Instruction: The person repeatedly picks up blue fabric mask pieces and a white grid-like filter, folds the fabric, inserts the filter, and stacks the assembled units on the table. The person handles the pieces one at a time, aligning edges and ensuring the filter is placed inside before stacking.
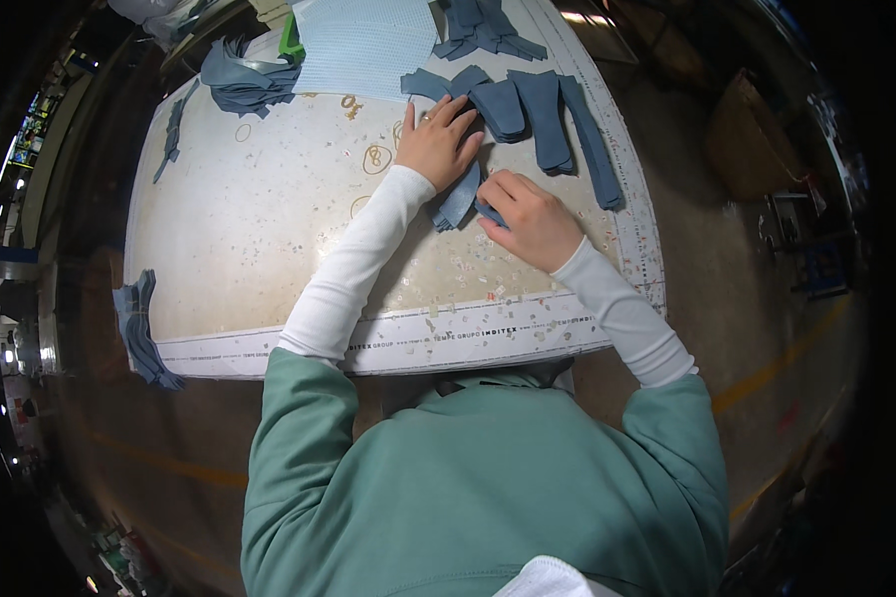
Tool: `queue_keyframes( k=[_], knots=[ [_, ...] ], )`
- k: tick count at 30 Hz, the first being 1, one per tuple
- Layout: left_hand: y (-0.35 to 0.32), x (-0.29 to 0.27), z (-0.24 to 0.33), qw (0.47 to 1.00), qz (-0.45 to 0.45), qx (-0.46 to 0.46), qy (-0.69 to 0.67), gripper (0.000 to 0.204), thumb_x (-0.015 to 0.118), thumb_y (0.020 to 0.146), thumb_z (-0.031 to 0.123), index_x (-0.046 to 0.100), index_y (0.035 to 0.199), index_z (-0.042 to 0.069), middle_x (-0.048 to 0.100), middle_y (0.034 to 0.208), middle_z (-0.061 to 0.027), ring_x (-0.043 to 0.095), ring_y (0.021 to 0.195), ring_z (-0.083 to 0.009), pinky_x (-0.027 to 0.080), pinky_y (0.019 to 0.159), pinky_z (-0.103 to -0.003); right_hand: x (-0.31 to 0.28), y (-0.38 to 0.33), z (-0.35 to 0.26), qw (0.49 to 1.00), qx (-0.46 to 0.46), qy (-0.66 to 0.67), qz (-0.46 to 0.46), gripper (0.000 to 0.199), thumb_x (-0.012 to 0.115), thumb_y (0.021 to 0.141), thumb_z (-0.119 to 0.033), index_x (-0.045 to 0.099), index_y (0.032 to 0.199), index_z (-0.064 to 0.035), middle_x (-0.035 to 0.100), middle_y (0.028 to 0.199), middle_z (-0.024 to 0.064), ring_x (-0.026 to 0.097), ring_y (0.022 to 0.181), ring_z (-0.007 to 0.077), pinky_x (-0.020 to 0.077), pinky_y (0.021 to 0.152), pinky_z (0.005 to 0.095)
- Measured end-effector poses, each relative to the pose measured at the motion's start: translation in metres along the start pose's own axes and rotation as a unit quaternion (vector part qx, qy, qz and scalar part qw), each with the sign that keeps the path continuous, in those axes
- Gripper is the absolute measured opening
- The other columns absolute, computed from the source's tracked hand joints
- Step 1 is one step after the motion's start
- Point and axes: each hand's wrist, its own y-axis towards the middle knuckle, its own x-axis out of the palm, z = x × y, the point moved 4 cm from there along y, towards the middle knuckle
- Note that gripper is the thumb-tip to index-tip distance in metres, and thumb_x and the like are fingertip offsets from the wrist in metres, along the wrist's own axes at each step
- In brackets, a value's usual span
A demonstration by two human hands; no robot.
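My left hand (433, 141) lies with its fingers stretched out over the near end of a row of blue-grey cut pieces, fabric or leather. From under it a fanned blue strip (457, 203) slants down toward me. Close on its right, my right hand (535, 219) has its fingers curled in a pinch on a small blue piece (492, 213), mostly hidden by the fingers. Beyond the hands, stacked blue pieces (498, 107) lie side by side, with longer stacks (542, 119) and a narrow one (591, 144) to the right.
The pale worktable (259, 219) carries small scraps and several rubber bands (376, 159). At the back are a light-blue sheet (363, 45), a green object (290, 40) and a bundle of blue pieces (244, 80). Another bundle (144, 328) hangs over the left edge.
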Motion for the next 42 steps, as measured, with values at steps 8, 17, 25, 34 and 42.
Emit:
queue_keyframes(
  k=[8,17,25,34,42],
  knots=[
    [0.0,-0.001,0.001,1.0,0.002,-0.003,0.001,0.039,0.05,0.092,0.037,0.056,0.123,0.016,0.046,0.137,-0.0051,0.039,0.131,-0.0255,0.023,0.107,-0.057,-0.001,-0.001,0.007,0.997,0.032,0.064,-0.025,0.023,0.067,0.073,-0.003,0.052,0.09,-0.0038,0.055,0.087,0.0095,0.058,0.08,0.0279,0.0481,0.07,0.0357],
    [0.0,-0.001,0.0,1.0,0.007,-0.003,-0.019,0.037,0.05,0.092,0.037,0.057,0.122,0.016,0.047,0.137,-0.0055,0.039,0.13,-0.0262,0.024,0.106,-0.057,0.0,-0.006,0.009,1.0,-0.01,0.013,-0.015,0.018,0.066,0.075,-0.005,0.057,0.09,-0.0049,0.054,0.09,0.0069,0.061,0.085,0.0233,0.0515,0.07,0.0325],
    [-0.001,-0.001,0.0,1.0,0.006,-0.001,-0.013,0.036,0.05,0.092,0.036,0.058,0.121,0.016,0.046,0.137,-0.0059,0.038,0.131,-0.0262,0.025,0.106,-0.057,-0.005,-0.005,0.01,1.0,0.018,0.009,0.018,0.015,0.064,0.076,-0.004,0.058,0.09,-0.0045,0.058,0.094,0.007,0.063,0.078,0.0234,0.0527,0.067,0.0299],
    [-0.001,0.0,0.0,1.0,0.001,-0.007,-0.019,0.036,0.05,0.092,0.036,0.058,0.121,0.016,0.045,0.138,-0.0063,0.038,0.132,-0.0267,0.025,0.106,-0.056,-0.01,-0.007,0.018,0.999,0.007,0.025,-0.027,0.018,0.067,0.075,-0.006,0.059,0.091,-0.0033,0.06,0.097,0.0085,0.063,0.083,0.0268,0.0521,0.069,0.0323],
    [-0.001,0.002,-0.001,0.999,0.008,-0.01,-0.038,0.036,0.049,0.091,0.037,0.059,0.119,0.016,0.047,0.136,-0.0068,0.037,0.132,-0.0253,0.024,0.106,-0.058,-0.009,-0.005,0.012,1.0,0.016,-0.002,-0.024,0.023,0.07,0.073,-0.01,0.057,0.092,-0.0043,0.058,0.092,0.0079,0.062,0.079,0.0273,0.051,0.066,0.0327]
  ],
)
